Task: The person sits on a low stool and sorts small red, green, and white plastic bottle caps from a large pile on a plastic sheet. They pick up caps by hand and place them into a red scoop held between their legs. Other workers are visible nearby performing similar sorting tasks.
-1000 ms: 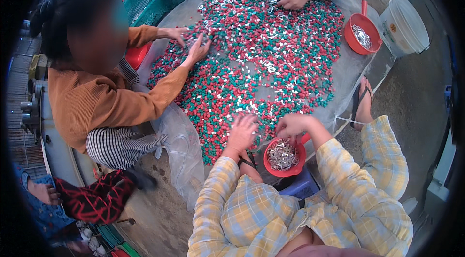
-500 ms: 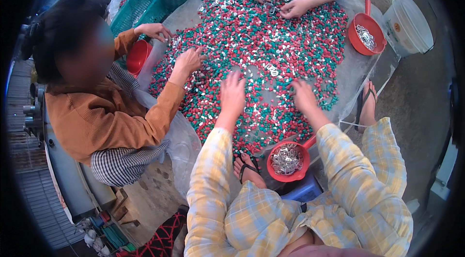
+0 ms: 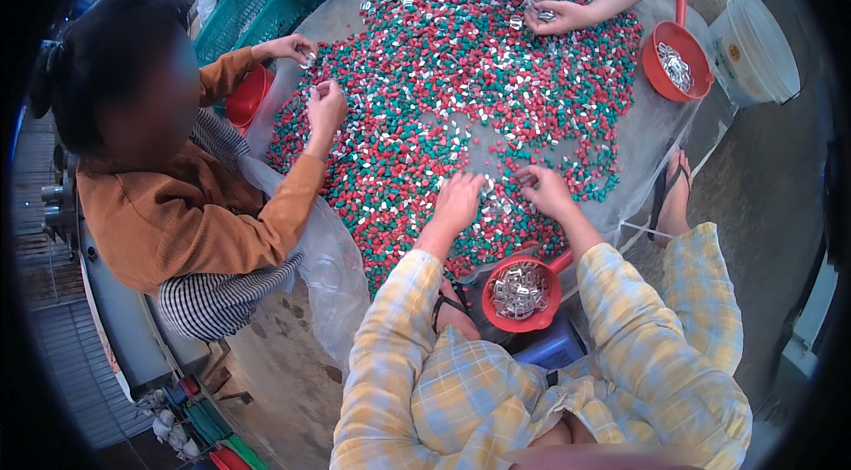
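Small red, green and white pieces (image 3: pixel 390 151) lie in a wide spread on clear plastic sheeting, with silver metal buckle-like pieces among them. Low over the near part of the spread, my left hand (image 3: pixel 458 201) has its fingers curled together at a silver buckle-like piece (image 3: pixel 486 186). My right hand (image 3: pixel 548 194) faces it from the right, fingers bent but apart, with nothing visible in them. Loose silver pieces lie between the two hands. Just below them a red long-handled scoop (image 3: pixel 493 315) holds a heap of silver buckle-like pieces (image 3: pixel 521 289).
A co-worker in a brown jacket (image 3: pixel 177 222) sits at the left, beside a red container (image 3: pixel 249 98). Another person's hands (image 3: pixel 558 16) work at the far side. At the right are a second red scoop (image 3: pixel 654 76) and a white bucket (image 3: pixel 753 49). Green baskets (image 3: pixel 253 9) stand far left.
Both my hands have come closer together and nearer to me, their fingers now more curled. The co-workers' hands have lifted, and the far person's now hold silver pieces.
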`<state>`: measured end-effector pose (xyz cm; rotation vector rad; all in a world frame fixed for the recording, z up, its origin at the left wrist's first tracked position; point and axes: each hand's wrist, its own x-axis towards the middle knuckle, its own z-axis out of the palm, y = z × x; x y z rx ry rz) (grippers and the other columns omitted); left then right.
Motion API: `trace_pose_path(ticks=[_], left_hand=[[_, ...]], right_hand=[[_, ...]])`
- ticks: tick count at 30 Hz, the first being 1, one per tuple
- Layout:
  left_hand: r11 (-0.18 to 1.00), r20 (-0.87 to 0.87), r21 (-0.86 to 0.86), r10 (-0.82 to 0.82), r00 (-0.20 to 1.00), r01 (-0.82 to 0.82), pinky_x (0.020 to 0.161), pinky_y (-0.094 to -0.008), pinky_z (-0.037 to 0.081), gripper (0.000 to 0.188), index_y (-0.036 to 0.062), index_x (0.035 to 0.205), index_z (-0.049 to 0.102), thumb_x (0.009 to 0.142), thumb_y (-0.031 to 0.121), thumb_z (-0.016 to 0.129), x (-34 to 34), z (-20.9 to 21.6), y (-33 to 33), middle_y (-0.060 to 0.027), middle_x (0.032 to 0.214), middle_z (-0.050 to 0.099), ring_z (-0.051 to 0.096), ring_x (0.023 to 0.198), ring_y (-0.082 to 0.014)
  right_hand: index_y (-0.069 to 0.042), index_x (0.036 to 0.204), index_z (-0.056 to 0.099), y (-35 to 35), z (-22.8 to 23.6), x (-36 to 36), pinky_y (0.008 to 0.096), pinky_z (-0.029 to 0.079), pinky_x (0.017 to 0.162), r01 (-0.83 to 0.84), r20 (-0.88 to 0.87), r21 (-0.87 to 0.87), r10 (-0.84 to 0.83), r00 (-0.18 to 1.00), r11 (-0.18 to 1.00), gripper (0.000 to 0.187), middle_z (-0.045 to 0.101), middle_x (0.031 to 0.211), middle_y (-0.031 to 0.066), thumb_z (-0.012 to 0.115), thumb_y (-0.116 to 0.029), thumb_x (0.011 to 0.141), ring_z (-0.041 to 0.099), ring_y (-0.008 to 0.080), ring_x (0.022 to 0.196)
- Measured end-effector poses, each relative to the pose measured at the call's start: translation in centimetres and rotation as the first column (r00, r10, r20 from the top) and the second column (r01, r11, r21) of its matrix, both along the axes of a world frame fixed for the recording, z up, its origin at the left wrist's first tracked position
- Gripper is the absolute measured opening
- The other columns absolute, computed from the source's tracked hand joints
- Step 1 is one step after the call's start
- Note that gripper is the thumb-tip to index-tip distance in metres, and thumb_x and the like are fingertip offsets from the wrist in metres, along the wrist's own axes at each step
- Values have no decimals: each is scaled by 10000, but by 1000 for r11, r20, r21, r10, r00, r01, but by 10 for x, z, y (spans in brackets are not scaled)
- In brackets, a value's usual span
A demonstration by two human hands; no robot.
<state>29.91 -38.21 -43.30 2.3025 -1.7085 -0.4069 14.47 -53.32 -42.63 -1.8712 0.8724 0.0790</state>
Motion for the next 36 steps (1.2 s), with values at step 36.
trace_pose_path(ticks=[36], left_hand=[[741, -960, 136, 263, 97, -658, 666, -225, 528, 171, -9, 943, 597, 785, -9, 662, -11, 52, 44, -83, 869, 664, 632, 758, -108]], right_hand=[[-45, 977, 609, 59, 18, 27, 221, 461, 521, 127, -8, 908, -286, 958, 400, 205, 612, 771, 13, 649, -193, 841, 560, 88, 609]])
